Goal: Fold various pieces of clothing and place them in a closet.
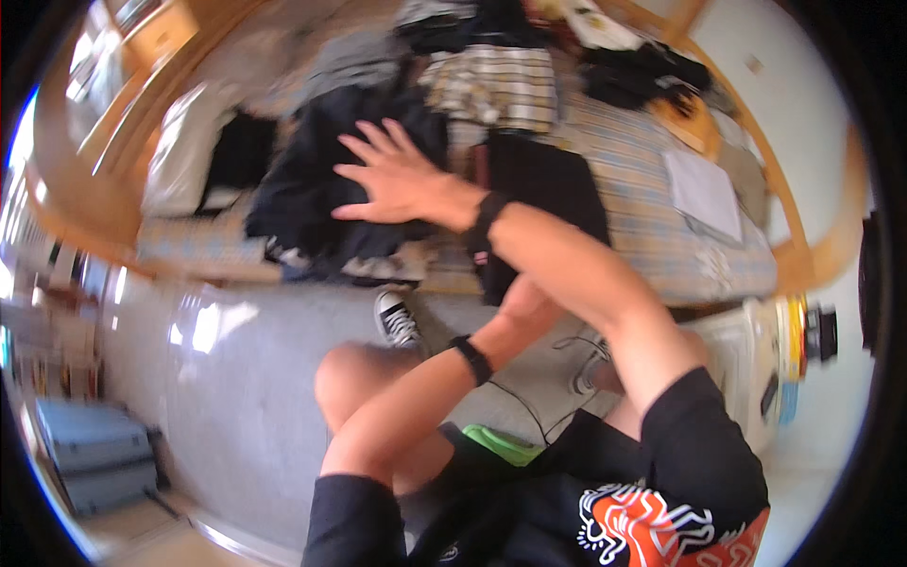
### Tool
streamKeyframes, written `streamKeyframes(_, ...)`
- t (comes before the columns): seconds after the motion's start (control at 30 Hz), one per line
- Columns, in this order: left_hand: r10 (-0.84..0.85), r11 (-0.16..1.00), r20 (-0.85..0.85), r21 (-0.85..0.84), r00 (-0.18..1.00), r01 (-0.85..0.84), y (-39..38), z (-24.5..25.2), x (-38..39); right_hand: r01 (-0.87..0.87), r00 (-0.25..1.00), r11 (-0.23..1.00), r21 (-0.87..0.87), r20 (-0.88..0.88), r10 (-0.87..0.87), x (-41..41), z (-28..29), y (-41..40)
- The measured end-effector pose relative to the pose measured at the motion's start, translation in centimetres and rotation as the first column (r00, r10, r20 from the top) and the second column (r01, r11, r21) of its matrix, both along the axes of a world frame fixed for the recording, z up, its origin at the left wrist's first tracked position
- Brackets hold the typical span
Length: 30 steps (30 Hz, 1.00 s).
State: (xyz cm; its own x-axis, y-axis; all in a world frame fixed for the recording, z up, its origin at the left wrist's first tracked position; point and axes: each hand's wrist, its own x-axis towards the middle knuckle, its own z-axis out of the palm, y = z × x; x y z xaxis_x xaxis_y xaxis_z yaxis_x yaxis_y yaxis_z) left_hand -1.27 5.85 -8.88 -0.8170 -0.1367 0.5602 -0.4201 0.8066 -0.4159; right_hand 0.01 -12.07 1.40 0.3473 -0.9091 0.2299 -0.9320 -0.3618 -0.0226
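My right hand [390, 181] is stretched across to the left with its fingers spread, over or on a pile of dark clothing [305, 184] on the bed. Under my right forearm, my left hand [528, 301] reaches to the near edge of a black folded garment [553, 170]; its fingers are hidden, so its hold cannot be told. A checked brown-and-white garment [510, 81] lies beyond, between the two. Each wrist wears a black band.
More clothing lies along the bed [631, 198], with a yellow item [684, 124] and a folded white cloth [701, 191] at right. A light bag [181, 156] lies at left. Blue boxes [96, 446], a white plastic container [733, 368] and a dark cable [528, 407] are nearer.
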Motion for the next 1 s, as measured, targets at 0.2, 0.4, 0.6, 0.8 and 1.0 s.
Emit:
streamKeyframes(0.2, -0.32, 0.919, 0.076, 0.268, 0.944, 0.29, 0.0, 5.1, 1.3, 0.17, 0.977, 0.982, -0.078, 0.145, -0.158, -2.5, -2.7, 0.3)
streamKeyframes(0.4, -0.381, 0.795, -0.08, 0.481, 0.921, 0.371, -0.9, 3.3, 1.7, -0.102, 0.689, 0.991, 0.082, 0.724, 0.011, -5.5, 3.4, 9.7)
streamKeyframes(0.6, -0.314, 0.809, 0.093, 0.546, 0.945, 0.215, 0.8, 7.5, 1.5, 0.273, 0.553, 0.962, 0.004, 0.818, -0.161, -15.0, 0.8, 24.6)
streamKeyframes(0.8, -0.301, 0.755, 0.062, 0.625, 0.951, 0.198, 1.3, 10.0, -0.9, 0.775, 0.417, 0.632, 0.01, 0.743, -0.523, -29.3, -5.7, 30.2)
streamKeyframes(1.0, -0.332, 0.825, 0.209, 0.537, 0.92, 0.176, 1.0, 8.6, -3.7, 0.962, 0.077, 0.255, 0.094, 0.806, -0.587, -43.5, -8.8, 33.6)
